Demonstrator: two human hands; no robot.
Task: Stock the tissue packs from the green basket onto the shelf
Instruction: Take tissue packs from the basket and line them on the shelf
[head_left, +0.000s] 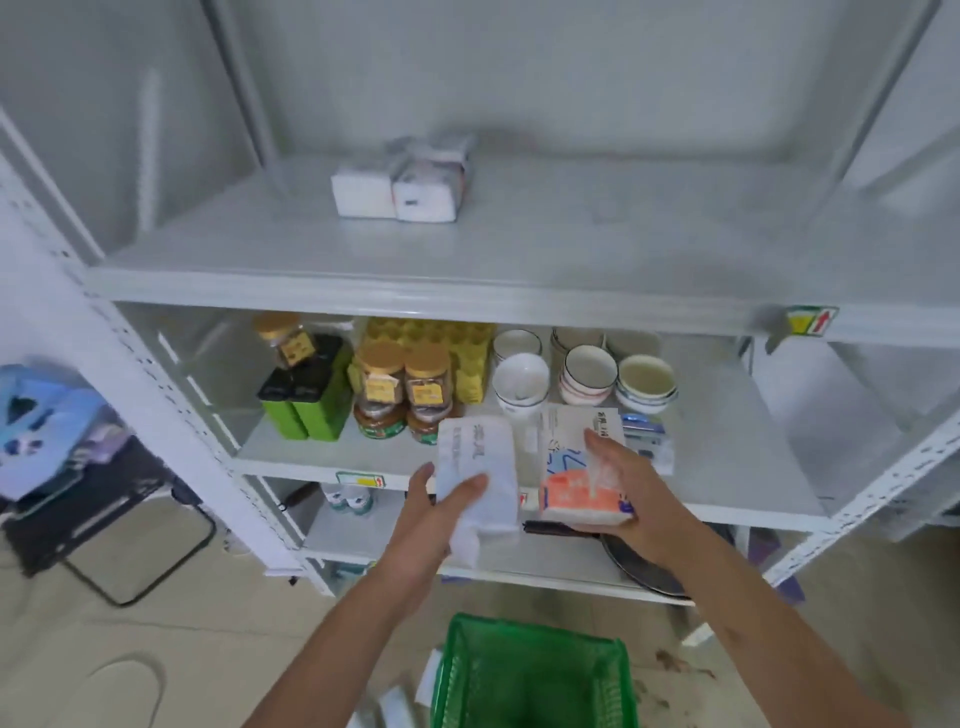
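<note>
Tissue packs in hand: two up at once, one per hand, held in front of the middle shelf (727, 457).
Left hand (441, 506): fingers curled round a white tissue pack (480, 470), thumb across its face, pack standing on end.
Right hand (631, 486): gripping an orange-and-blue tissue pack (576, 483) from the side, palm under its lower edge, fingers over its front.
Between the packs: just beside each other, a narrow gap showing.
Green basket (530, 675): down on the floor below the arms.
Top shelf (571, 260): stacked tissue packs (405, 179) sitting near the back.
Behind the hands: gold-lidded jars (405, 376), green boxes (311, 400) and stacked bowls (587, 371).
</note>
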